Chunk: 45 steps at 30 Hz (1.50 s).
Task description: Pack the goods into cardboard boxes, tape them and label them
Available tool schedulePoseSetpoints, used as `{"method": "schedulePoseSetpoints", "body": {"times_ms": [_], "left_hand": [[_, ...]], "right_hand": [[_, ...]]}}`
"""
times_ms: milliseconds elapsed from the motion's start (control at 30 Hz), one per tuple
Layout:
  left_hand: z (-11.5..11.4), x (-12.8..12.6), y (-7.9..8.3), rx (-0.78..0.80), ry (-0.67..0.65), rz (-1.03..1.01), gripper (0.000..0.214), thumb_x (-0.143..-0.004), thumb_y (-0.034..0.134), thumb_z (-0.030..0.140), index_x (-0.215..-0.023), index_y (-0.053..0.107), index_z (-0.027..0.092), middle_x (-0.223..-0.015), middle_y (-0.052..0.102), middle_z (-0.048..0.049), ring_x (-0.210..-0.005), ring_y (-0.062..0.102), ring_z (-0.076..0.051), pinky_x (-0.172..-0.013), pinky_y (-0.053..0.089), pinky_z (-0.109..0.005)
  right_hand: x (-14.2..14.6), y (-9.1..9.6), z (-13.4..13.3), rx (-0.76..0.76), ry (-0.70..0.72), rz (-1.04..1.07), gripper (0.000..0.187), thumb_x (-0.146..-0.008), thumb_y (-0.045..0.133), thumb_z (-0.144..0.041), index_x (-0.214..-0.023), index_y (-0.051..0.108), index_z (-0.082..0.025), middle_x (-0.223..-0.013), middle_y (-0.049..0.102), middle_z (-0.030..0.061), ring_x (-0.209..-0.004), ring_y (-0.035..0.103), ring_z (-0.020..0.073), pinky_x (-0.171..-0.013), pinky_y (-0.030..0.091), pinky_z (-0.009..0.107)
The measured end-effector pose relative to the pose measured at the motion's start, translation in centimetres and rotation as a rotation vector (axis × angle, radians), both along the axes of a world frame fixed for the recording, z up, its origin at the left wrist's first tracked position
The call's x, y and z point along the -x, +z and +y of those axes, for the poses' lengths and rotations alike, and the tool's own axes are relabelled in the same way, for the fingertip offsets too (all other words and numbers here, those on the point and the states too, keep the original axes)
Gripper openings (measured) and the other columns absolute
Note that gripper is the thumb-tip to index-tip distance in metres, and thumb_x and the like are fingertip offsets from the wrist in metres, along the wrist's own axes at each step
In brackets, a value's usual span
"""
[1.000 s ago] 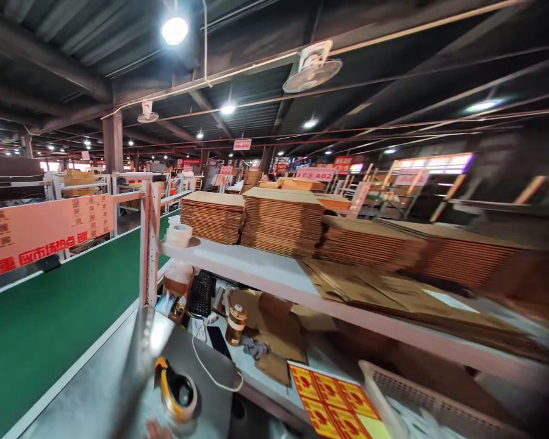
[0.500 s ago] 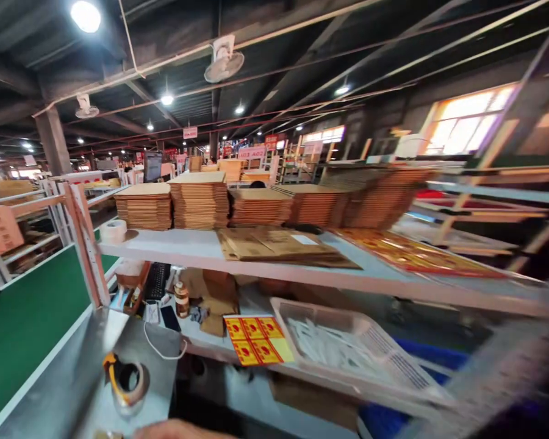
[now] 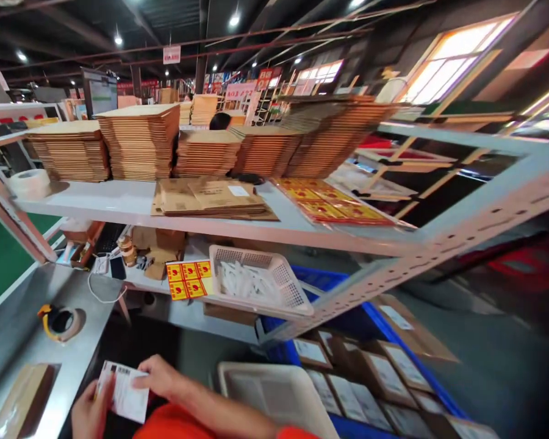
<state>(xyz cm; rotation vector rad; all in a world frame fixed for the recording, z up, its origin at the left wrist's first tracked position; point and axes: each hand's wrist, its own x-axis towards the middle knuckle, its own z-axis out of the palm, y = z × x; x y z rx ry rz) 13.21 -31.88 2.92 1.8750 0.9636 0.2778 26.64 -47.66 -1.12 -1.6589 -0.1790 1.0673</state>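
Low in the head view, a white printed label [image 3: 128,396] with dark print along its top is held between both hands. My left hand [image 3: 90,410] pinches its left edge, thumb on the front. At its upper right side, the fingers of my right hand [image 3: 159,377] are closed on it. A taped cardboard box [image 3: 19,399] lies on the metal table [image 3: 85,353] to the left. Behind it on the same table sits a tape dispenser [image 3: 59,323]. An off-white plastic bin [image 3: 274,399] stands to the right of the hands, partly behind my right forearm.
A shelf [image 3: 119,204] ahead carries stacks of flat cardboard [image 3: 141,143] and red-yellow sticker sheets [image 3: 333,201]. Below it sits a white basket [image 3: 256,280] of pale strips. A blue crate [image 3: 393,329] at right holds several labelled parcels. The slanted shelf post [image 3: 476,201] rises at right.
The view has swung right and downward. Both hands and the label now show, where only part of one hand was visible at the bottom edge. The taped box and blue crate's parcels have come into view.
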Motion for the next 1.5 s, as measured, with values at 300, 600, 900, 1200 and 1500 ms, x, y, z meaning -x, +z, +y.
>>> {"method": "schedulePoseSetpoints", "body": {"times_ms": [300,600,900,1200,1500], "left_hand": [[-4.3,-4.7,0.6,-0.095,0.007,0.009,0.071,-0.073,0.069,0.091,-0.046,0.056,0.027,-0.048,0.056,-0.0035,-0.058,0.051,-0.021,-0.059,0.041,-0.035],[-8.0,-6.9,1.3,0.508,-0.051,-0.165,0.081,-0.051,0.094,0.088,-0.086,0.079,0.017,-0.076,0.077,-0.0073,-0.064,0.071,-0.02,-0.046,0.052,-0.026],[-11.0,-10.6,1.2,0.536,-0.239,-0.095,0.045,-0.063,0.102,0.053,-0.076,0.08,0.015,-0.072,0.082,-0.0106,-0.061,0.075,-0.021,-0.049,0.053,-0.025],[-11.2,-13.2,0.5,0.523,-0.41,-0.104,0.049,-0.062,0.104,0.054,-0.081,0.084,0.013,-0.077,0.085,-0.0115,-0.06,0.076,-0.021,-0.048,0.054,-0.025],[-10.6,-13.7,2.0,0.511,-0.489,-0.005,0.045,-0.064,0.101,0.051,-0.082,0.084,0.013,-0.076,0.083,-0.0114,-0.064,0.075,-0.022,-0.051,0.055,-0.027]], "right_hand": [[-1.6,0.4,-8.6,-0.058,0.152,0.003,0.032,-0.083,0.083,-0.045,-0.067,0.069,-0.021,-0.056,0.061,-0.0055,-0.054,0.053,0.0115,-0.057,0.041,0.025],[-1.4,0.0,-10.2,-0.313,-0.275,0.027,0.071,-0.074,0.082,-0.09,-0.085,0.082,-0.02,-0.084,0.076,0.0053,-0.077,0.065,0.0198,-0.063,0.05,0.03],[-1.5,1.4,-12.6,-0.398,-0.407,0.093,0.066,-0.073,0.089,-0.082,-0.094,0.084,-0.02,-0.094,0.079,0.0066,-0.084,0.069,0.0203,-0.068,0.052,0.03],[-0.1,1.3,-13.9,-0.374,-0.653,0.072,0.062,-0.067,0.094,-0.077,-0.088,0.081,-0.019,-0.085,0.073,0.0018,-0.069,0.058,0.0138,-0.062,0.045,0.029],[1.3,2.0,-12.8,-0.312,-0.721,0.007,0.051,-0.073,0.09,-0.069,-0.084,0.079,-0.02,-0.079,0.074,0.0014,-0.067,0.057,0.014,-0.063,0.046,0.029]]}}
